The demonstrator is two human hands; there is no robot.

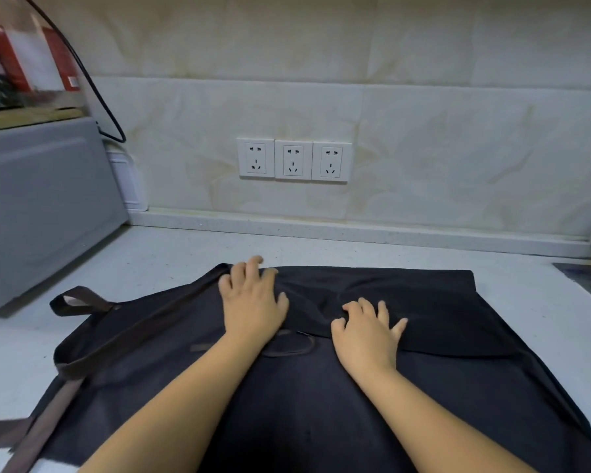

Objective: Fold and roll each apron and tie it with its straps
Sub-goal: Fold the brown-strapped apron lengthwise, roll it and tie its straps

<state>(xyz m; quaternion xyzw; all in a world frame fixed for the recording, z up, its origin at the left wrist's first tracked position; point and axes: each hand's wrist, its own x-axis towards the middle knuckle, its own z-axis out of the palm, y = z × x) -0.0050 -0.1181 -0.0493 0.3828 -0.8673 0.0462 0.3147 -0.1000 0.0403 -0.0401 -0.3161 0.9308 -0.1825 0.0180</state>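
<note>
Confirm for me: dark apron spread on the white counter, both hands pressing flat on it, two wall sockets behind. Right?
Not quite: the head view shows three wall sockets, not two. The apron, counter, left hand and right hand are as you say.

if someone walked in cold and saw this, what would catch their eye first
First, the dark apron spread across the white counter, with the left hand and right hand pressed flat on a folded-over flap near its far edge. Next, its brown straps trailing off the left side, one forming a loop. Behind, three white wall sockets sit in a row on the tiled wall, and a grey appliance stands at the left.
</note>
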